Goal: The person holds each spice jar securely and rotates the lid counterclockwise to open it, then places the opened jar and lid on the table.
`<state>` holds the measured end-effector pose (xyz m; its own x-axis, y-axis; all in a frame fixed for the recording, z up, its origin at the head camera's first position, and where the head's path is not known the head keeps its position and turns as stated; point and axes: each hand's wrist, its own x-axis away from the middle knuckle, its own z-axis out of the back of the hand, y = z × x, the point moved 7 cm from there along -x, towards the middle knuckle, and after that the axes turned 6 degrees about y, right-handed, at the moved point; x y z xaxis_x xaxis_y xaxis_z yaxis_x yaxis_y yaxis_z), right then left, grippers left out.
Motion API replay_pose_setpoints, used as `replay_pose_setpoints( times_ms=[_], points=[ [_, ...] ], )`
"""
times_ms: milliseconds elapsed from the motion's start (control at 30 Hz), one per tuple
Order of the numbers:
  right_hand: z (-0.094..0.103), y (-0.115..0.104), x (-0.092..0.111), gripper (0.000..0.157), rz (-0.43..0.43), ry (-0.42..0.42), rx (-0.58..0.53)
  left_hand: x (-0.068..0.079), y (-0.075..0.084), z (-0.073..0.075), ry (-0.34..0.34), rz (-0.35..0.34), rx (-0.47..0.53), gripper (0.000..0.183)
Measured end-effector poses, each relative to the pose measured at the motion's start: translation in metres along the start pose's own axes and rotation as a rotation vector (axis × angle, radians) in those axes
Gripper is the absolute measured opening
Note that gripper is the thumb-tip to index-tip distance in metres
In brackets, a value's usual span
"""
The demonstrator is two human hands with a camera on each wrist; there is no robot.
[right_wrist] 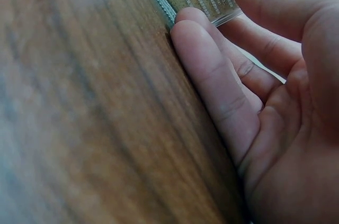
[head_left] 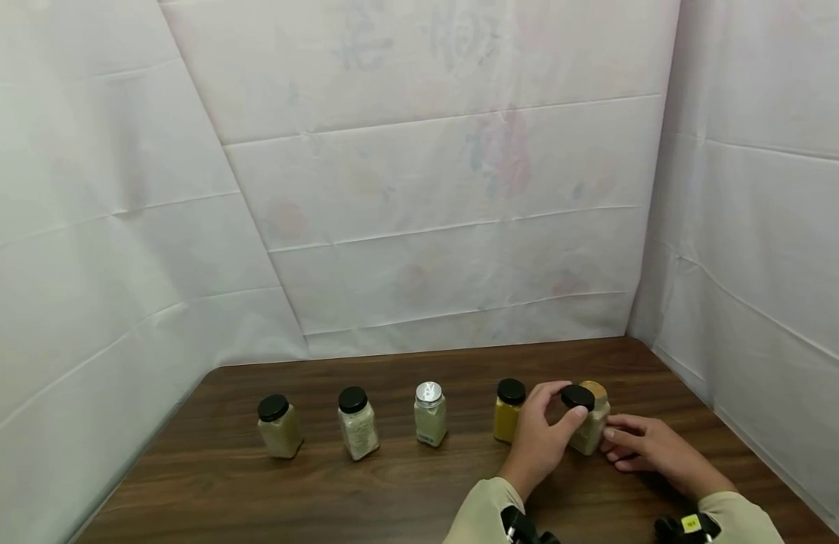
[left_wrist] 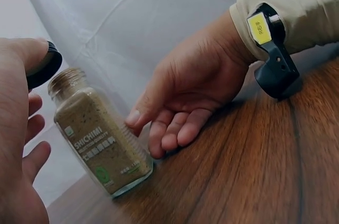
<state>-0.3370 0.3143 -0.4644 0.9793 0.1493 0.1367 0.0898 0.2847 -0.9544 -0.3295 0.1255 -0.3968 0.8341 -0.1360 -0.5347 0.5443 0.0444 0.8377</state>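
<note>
The left hand (head_left: 538,446) held a black lid (head_left: 577,397) pinched between thumb and fingers, off to the side of the open mouth of a glass spice jar (left_wrist: 103,144); the views did not settle whether lid and rim touched. That spice jar stood on the dark wood-grained bench (head_left: 392,499), toward its right end, uncapped, with a brownish, speckled filling and a printed label reading SHICHIMI. The right hand (head_left: 647,449) was set low against the jar's right side, its thumb tip on one face and its index finger reaching behind the edge in a narrow grip, with the other fingers bent near the base and close to the wood. Just left of the left hand stood a yellow-filled jar (head_left: 506,419) with a black lid of its own. Farther left, well apart from one another, came a silver-capped jar (head_left: 429,415), a black-capped pale jar (head_left: 359,427) and, at the far left, a black-capped tan jar (head_left: 280,432). Both arms wore pale sleeves (head_left: 484,514), with a dark wrist mount (left_wrist: 276,54) bearing a yellow sticker on the right one. White sheeting (head_left: 460,181) with faint floral patches hung behind the bench and along both sides.
</note>
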Motion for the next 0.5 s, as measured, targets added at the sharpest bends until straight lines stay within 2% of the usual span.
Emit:
replay_pose_setpoints(
  times_ms=[133,300,400,500],
  points=[
    [0.002,0.001,0.001,0.066,0.001,0.001,0.0,0.002,-0.007,-0.001,-0.026,0.011,-0.009,0.037],
    [0.004,0.002,0.001,0.065,0.002,0.004,-0.002,0.006,-0.008,-0.001,-0.051,0.032,0.0,0.038],
    [0.003,0.001,0.001,0.065,0.001,0.008,0.002,0.009,-0.002,0.002,-0.053,0.053,0.022,0.036],
    [0.001,0.001,0.0,0.066,-0.001,0.008,0.006,0.014,0.014,0.009,-0.055,0.07,0.048,0.034]
  ],
)
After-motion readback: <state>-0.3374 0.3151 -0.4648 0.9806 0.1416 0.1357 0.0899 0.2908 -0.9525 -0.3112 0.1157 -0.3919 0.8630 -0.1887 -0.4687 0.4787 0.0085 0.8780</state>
